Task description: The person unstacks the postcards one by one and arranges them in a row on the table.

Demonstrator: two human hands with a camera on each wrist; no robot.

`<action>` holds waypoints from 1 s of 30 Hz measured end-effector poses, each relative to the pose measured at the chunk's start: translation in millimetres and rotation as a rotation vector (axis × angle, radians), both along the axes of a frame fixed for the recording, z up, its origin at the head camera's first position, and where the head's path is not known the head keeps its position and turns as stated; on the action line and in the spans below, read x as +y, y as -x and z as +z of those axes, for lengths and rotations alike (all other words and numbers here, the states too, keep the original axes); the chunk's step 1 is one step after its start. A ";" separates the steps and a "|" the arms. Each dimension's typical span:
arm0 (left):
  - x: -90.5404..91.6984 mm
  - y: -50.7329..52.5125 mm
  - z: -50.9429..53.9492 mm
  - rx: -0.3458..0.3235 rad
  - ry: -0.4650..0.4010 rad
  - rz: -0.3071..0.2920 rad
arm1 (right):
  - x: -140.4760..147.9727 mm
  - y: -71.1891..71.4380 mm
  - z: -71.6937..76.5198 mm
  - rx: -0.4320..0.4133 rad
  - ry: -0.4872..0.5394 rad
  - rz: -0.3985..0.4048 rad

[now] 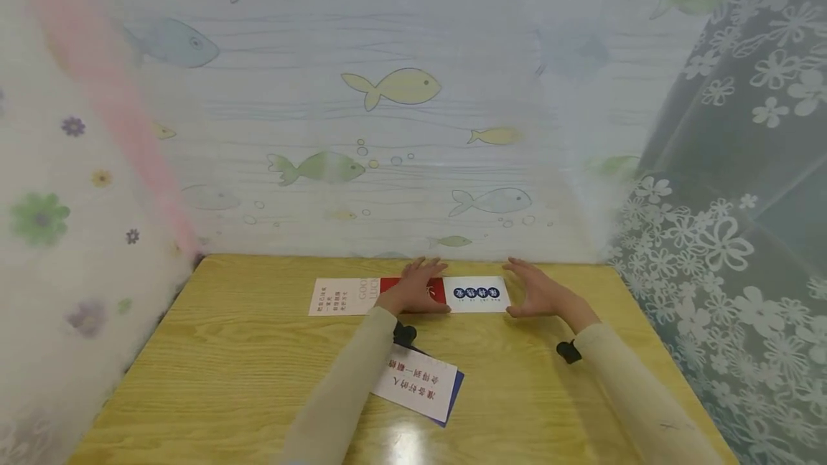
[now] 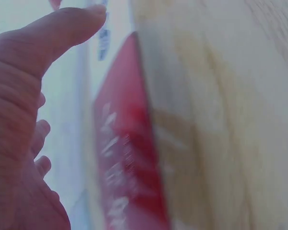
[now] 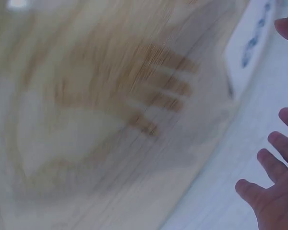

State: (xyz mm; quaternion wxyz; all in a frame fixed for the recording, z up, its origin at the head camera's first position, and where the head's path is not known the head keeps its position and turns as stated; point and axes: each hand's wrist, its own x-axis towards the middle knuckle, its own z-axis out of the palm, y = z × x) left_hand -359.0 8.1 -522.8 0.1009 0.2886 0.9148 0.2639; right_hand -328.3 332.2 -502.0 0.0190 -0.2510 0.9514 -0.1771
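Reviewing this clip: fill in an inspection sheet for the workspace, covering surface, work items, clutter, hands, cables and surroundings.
Surface: wood-grain table, with a bright reflection on the near side.
Work items: end-to-end row of a pale "GOOD LUCK" card, red card and white card with blue discs; nearer the person, a white-topped card overlaps a blue card, partly behind the left sleeve.
Clutter: nothing seen.
Hands: left hand over the red card, contact unclear; right hand at the row's right end, fingers spread.
Cables: nothing seen.
Surroundings: fish-print backdrop behind, flower-print fabric left, sheer floral curtain right.
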 end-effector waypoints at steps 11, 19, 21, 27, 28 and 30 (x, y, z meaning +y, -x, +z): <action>-56.3 -36.5 27.7 0.137 -0.092 -0.029 | -45.7 -73.2 16.7 -0.039 0.357 -0.091; -111.4 -85.9 24.8 0.136 -0.127 -0.054 | -84.0 -122.8 10.4 -0.080 0.429 -0.119; -123.4 -95.9 19.6 0.150 -0.109 -0.048 | -90.9 -133.4 6.0 -0.087 0.439 -0.119; -148.3 -120.1 4.8 0.187 -0.038 -0.057 | -108.4 -156.7 -8.8 -0.100 0.388 -0.077; -150.9 -123.6 3.3 0.184 -0.033 -0.060 | -111.2 -159.4 -10.5 -0.098 0.364 -0.063; -155.1 -130.0 1.6 0.179 -0.020 -0.068 | -116.8 -164.2 -13.2 -0.094 0.303 -0.040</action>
